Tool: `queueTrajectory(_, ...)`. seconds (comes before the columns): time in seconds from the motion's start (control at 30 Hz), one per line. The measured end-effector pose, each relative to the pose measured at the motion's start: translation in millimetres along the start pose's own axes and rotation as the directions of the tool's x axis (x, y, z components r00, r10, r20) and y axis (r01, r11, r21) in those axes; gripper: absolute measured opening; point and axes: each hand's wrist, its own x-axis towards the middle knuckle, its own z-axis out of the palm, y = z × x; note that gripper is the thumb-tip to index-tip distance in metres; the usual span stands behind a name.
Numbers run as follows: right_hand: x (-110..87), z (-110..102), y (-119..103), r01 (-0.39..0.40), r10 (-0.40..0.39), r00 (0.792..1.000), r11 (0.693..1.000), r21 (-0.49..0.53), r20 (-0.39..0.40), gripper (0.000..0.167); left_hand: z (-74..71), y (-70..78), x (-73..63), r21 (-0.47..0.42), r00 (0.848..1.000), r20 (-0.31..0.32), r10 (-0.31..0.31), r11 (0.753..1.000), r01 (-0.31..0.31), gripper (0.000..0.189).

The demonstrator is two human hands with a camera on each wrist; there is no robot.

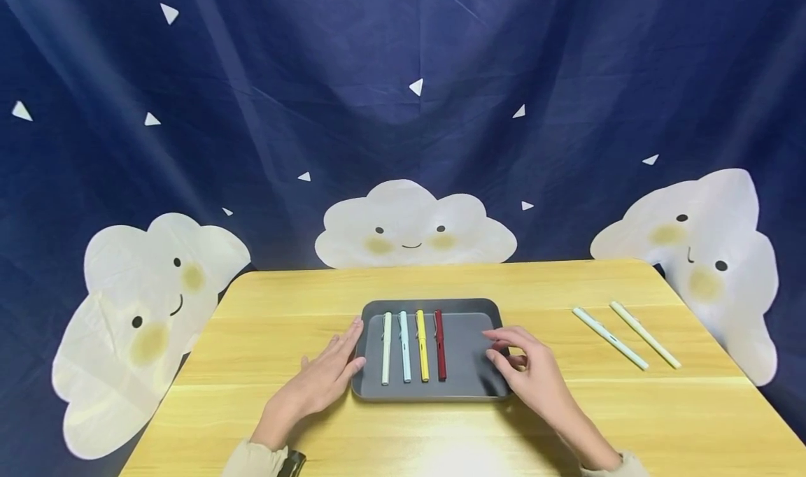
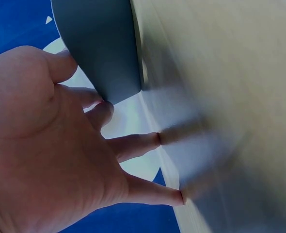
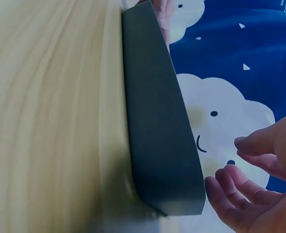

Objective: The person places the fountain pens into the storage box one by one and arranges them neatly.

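A dark grey tray (image 1: 469,351) lies on the table, holding a row of capped pens: pale green (image 1: 387,351), light blue (image 1: 405,347), yellow (image 1: 422,347) and dark red (image 1: 440,345). My left hand (image 1: 324,380) is at the tray's left side, its fingers extended; in the left wrist view the thumb and some fingers touch the tray's rim (image 2: 104,48). Over the tray's right edge hovers my right hand (image 1: 529,372), fingers loosely bent, thumb and forefinger apart with nothing between them. The right wrist view shows the tray's outer wall (image 3: 157,121) beside that hand.
On the wooden table (image 1: 302,295), right of the tray, another light blue pen (image 1: 609,337) and another pale green pen (image 1: 645,333) lie slanted side by side. Behind the table hangs a dark blue curtain (image 1: 352,113) with white clouds and triangles.
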Motion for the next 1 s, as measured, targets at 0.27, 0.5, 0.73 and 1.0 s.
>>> queueTrajectory(0.27,-8.5,-17.2,7.0,0.014,-0.014,0.999,1.000,-0.002,-0.037,0.032,0.8,1.8,-0.1,-0.008,1.000,0.000,0.001,1.000,-0.001,0.065)
queueTrajectory(0.5,-5.4,-29.1,13.8,0.003,-0.004,0.998,1.000,-0.009,-0.069,0.029,-0.3,1.8,-0.5,-0.012,1.000,0.004,-0.005,1.000,0.005,0.065)
queueTrajectory(0.73,-1.9,-39.5,24.5,0.000,-0.005,0.995,0.999,-0.050,-0.098,0.029,-1.1,1.4,-0.6,0.000,1.000,0.003,-0.007,1.000,0.007,0.065)
queueTrajectory(1.0,-0.6,-55.2,39.9,-0.046,0.028,0.992,0.988,-0.149,-0.123,0.025,-1.4,2.1,-0.8,0.002,1.000,0.004,-0.002,1.000,0.002,0.065)
